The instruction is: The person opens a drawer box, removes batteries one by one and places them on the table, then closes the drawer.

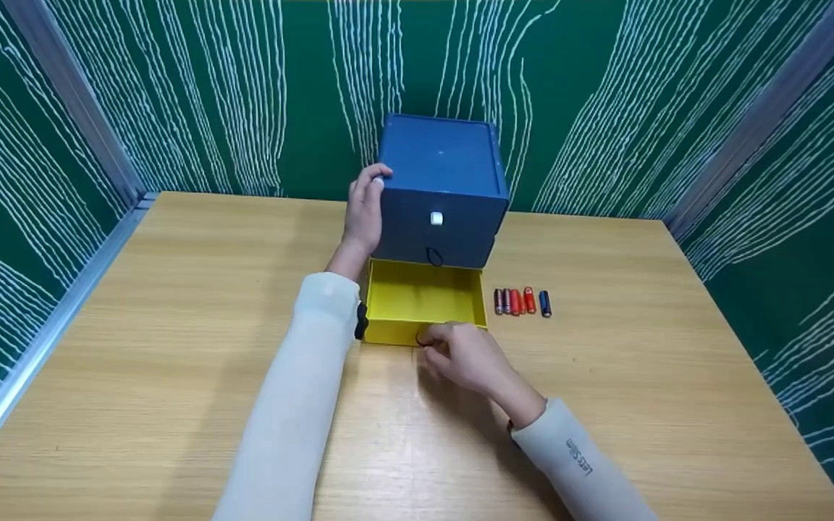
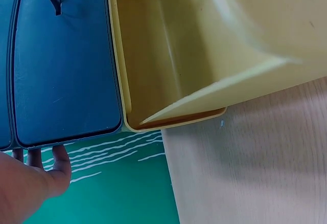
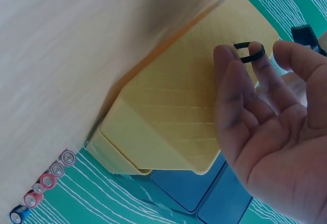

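Note:
A blue drawer box (image 1: 440,155) stands at the back of the table. Its lowest drawer, a yellow one (image 1: 392,333), is pulled out toward me, and its visible floor is bare. My left hand (image 1: 363,217) rests along the box's left side with fingers extended; in the left wrist view its fingertips touch the box's edge. At the drawer's front is my right hand (image 1: 469,356), its index finger hooked through the black pull loop (image 3: 260,54). The right wrist view shows the thumb apart from that loop.
Several batteries (image 1: 515,302), red, dark and blue, lie in a row right of the drawer. Another black loop (image 1: 434,255) and a white knob (image 1: 436,218) are on the box front. Green walls with white lines enclose the wooden table (image 1: 641,347).

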Motion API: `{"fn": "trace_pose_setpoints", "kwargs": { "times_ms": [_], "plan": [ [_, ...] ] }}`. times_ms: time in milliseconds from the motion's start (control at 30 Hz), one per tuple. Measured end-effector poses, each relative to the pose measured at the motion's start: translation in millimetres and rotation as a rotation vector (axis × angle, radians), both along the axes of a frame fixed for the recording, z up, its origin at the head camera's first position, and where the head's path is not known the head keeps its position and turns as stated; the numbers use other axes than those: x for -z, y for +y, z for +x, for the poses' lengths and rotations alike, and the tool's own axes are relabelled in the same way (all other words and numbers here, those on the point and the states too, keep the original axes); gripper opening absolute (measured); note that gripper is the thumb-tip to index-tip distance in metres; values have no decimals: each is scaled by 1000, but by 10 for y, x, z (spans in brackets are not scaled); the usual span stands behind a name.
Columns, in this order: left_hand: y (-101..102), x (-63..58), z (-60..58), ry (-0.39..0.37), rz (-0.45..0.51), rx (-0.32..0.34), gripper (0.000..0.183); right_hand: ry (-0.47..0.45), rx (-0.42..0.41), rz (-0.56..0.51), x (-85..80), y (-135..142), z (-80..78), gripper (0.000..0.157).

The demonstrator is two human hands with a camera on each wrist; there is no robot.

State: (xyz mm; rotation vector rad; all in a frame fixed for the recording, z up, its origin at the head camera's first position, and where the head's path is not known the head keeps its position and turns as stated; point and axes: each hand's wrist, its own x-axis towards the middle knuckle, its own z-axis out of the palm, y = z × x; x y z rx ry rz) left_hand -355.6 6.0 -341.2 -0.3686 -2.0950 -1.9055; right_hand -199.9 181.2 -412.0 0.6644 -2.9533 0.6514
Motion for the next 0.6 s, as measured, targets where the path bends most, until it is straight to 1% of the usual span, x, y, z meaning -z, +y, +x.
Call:
{"fn": "trace_pose_setpoints", "kwargs": {
  "times_ms": [133, 300, 467, 600],
  "plan": [
    [-8, 2, -11, 16, 0, -5, 28, -19, -36, -25, -2, 6, -3, 17],
    [-10, 6, -5, 23, 3, -12, 27, -40, -46, -43, -12, 0, 1, 19],
    [-3, 14, 3, 10, 10, -9, 27, -57, -46, -42, -16, 3, -1, 20],
    [3, 22, 0, 0, 13, -4, 27, -66, -25, -38, -12, 12, -11, 19]
  ]
}}
